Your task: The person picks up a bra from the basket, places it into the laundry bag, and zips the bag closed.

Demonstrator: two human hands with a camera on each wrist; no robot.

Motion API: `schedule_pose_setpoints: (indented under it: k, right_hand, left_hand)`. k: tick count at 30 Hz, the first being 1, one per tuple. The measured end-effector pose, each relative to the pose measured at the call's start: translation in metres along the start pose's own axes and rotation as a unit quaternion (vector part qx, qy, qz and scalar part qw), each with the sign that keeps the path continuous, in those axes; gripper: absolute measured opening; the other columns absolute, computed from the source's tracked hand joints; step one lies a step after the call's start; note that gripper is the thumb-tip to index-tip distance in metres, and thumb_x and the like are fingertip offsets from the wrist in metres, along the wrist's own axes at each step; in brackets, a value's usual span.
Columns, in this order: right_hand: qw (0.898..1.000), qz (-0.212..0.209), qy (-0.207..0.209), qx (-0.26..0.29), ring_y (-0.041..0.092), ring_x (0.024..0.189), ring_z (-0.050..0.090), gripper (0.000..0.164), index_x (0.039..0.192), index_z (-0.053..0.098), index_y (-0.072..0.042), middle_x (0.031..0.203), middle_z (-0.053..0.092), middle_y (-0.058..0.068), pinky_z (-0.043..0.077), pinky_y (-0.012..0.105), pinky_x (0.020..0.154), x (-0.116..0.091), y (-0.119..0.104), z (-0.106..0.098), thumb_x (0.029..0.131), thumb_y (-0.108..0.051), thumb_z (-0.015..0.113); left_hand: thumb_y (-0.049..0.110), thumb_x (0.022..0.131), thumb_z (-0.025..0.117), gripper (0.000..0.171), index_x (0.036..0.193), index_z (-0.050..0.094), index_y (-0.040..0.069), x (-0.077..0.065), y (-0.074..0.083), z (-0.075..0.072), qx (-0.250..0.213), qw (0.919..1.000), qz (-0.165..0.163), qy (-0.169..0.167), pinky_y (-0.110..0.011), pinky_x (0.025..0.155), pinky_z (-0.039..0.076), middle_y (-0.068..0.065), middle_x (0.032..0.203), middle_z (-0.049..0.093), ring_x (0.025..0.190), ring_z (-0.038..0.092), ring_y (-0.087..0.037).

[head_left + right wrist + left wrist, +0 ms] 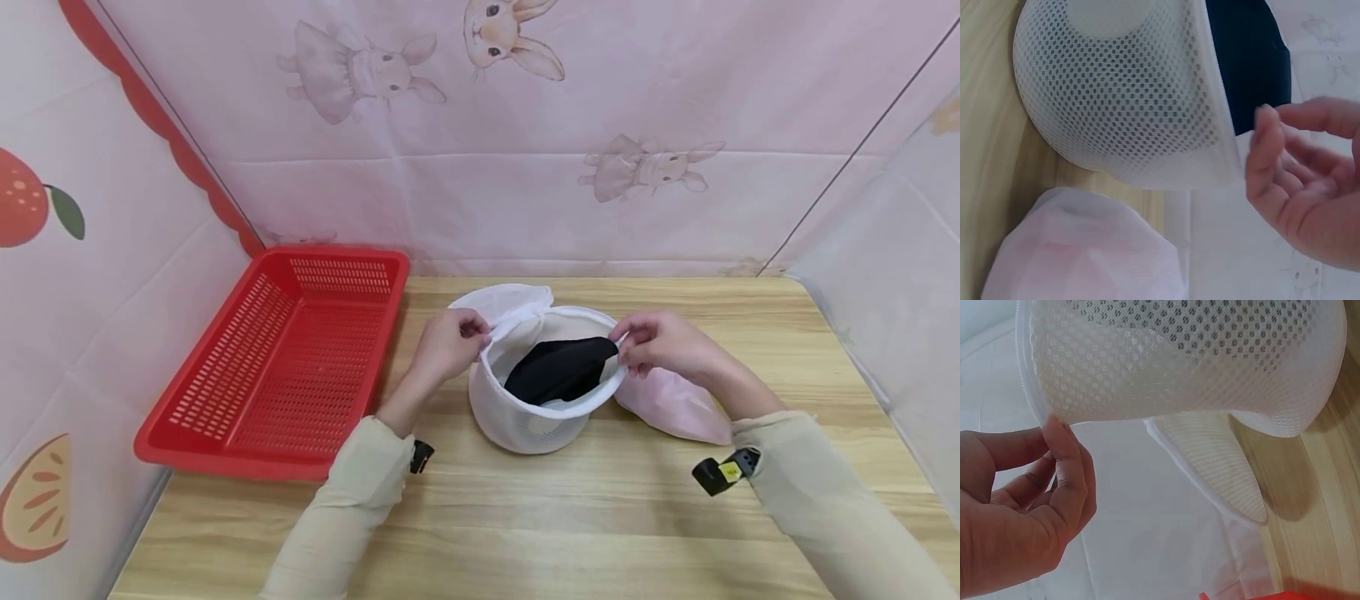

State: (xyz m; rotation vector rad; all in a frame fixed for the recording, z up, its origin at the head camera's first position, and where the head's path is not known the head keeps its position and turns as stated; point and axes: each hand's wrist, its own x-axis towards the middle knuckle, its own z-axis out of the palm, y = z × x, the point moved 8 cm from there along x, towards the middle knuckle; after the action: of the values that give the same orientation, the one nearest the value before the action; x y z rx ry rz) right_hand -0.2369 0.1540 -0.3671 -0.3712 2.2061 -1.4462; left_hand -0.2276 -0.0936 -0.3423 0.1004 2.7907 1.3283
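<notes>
A white mesh laundry bag (528, 429) stands on the table with its round mouth upward and its lid folded back at the far left. My left hand (450, 343) pinches the bag's rim on the left side, between thumb and forefinger (1063, 447). Inside the bag lies a black cloth (558, 371), its right end reaching up to the rim. At that end my right hand (663, 346) pinches the black cloth's edge (1250, 75) with thumb and fingertips. What kind of garment the cloth is cannot be seen.
Left of the bag is a red perforated plastic basket (315, 358). A pale pink bundle in thin white mesh (675, 404) lies on the table just right of the bag, below my right forearm. Printed fabric walls (495, 208) enclose the wooden table (525, 525) at the back and sides.
</notes>
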Motion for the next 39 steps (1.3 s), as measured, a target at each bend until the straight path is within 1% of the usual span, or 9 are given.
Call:
schedule_pose_setpoints:
  k: [2,4,8,10,15,19,24,29,39]
  right_hand:
    - [1.000,-0.002,-0.024,-0.008,0.017,0.060,0.057,0.027,0.104,0.051,0.014,0.076,0.059,0.012,0.051,0.028,0.055,-0.001,-0.002,0.003,0.078,0.009,0.056]
    - [0.999,-0.007,-0.035,-0.016,0.018,0.061,0.057,0.025,0.103,0.053,0.013,0.076,0.059,0.014,0.051,0.028,0.056,-0.002,-0.004,0.005,0.080,0.005,0.058]
    - [0.999,-0.014,-0.031,-0.026,0.018,0.062,0.057,0.021,0.099,0.058,0.011,0.076,0.058,0.016,0.052,0.029,0.058,-0.001,-0.009,0.006,0.084,-0.004,0.062]
    - [0.999,-0.013,-0.025,-0.034,0.018,0.062,0.057,0.020,0.096,0.060,0.009,0.074,0.058,0.014,0.052,0.029,0.059,0.001,-0.012,0.007,0.084,-0.007,0.063]
    - [0.998,-0.014,-0.022,-0.056,0.017,0.062,0.058,0.017,0.094,0.061,0.007,0.072,0.058,0.007,0.052,0.028,0.060,0.009,-0.023,0.014,0.084,-0.006,0.064]
    - [0.997,-0.025,-0.032,-0.059,0.018,0.061,0.057,0.014,0.091,0.062,0.007,0.069,0.058,0.009,0.052,0.029,0.058,0.016,-0.032,0.023,0.083,-0.005,0.064]
    - [0.996,-0.039,-0.037,-0.067,0.017,0.059,0.056,0.013,0.089,0.062,0.008,0.067,0.058,0.012,0.051,0.028,0.056,0.023,-0.044,0.032,0.083,-0.004,0.064]
    - [0.995,-0.050,-0.035,-0.074,0.018,0.057,0.056,0.012,0.087,0.060,0.011,0.063,0.056,0.006,0.052,0.030,0.055,0.026,-0.053,0.041,0.083,-0.001,0.063]
    - [0.995,-0.035,-0.035,-0.086,0.016,0.053,0.055,0.012,0.081,0.059,0.010,0.058,0.056,0.007,0.051,0.029,0.051,0.036,-0.049,0.055,0.082,-0.001,0.064]
  left_hand:
    - [0.001,0.081,0.064,0.003,0.082,0.064,-0.002,-0.001,0.001,-0.001,-0.009,0.9999,0.002,0.007,-0.021,0.055,0.051,-0.007,0.070,0.059,0.063,0.057,-0.016]
    - [0.001,0.081,0.064,0.003,0.082,0.065,-0.002,-0.001,0.002,-0.001,-0.015,0.9998,0.006,0.014,-0.022,0.055,0.051,-0.008,0.070,0.060,0.062,0.057,-0.016]
    - [0.001,0.081,0.065,0.003,0.084,0.065,-0.001,-0.002,0.003,-0.001,-0.027,0.9994,0.007,0.020,-0.023,0.056,0.051,-0.008,0.072,0.060,0.062,0.057,-0.017]
    - [0.000,0.081,0.065,0.003,0.084,0.065,-0.001,-0.002,0.004,0.000,-0.033,0.9992,0.010,0.020,-0.023,0.056,0.051,-0.008,0.072,0.060,0.063,0.057,-0.016]
    - [-0.001,0.080,0.065,0.001,0.081,0.065,0.000,-0.002,0.008,0.001,-0.046,0.9986,0.018,0.022,-0.022,0.053,0.050,-0.007,0.069,0.059,0.059,0.056,-0.014]
    - [-0.001,0.080,0.065,0.004,0.077,0.064,0.002,-0.002,0.012,0.002,-0.049,0.9983,0.023,0.022,-0.021,0.051,0.047,-0.005,0.066,0.059,0.055,0.055,-0.012]
    - [-0.002,0.079,0.065,0.005,0.078,0.065,0.002,-0.001,0.018,0.005,-0.038,0.9988,0.030,0.013,-0.021,0.053,0.049,-0.006,0.069,0.060,0.058,0.056,-0.014]
    - [-0.001,0.079,0.065,0.005,0.077,0.066,0.003,-0.001,0.024,0.005,-0.011,0.9989,0.043,0.015,-0.020,0.056,0.048,-0.005,0.069,0.061,0.063,0.056,-0.015]
    - [-0.001,0.077,0.065,0.005,0.075,0.066,0.004,-0.004,0.033,0.010,0.025,0.9975,0.064,0.017,-0.022,0.062,0.045,-0.004,0.070,0.061,0.069,0.055,-0.016]
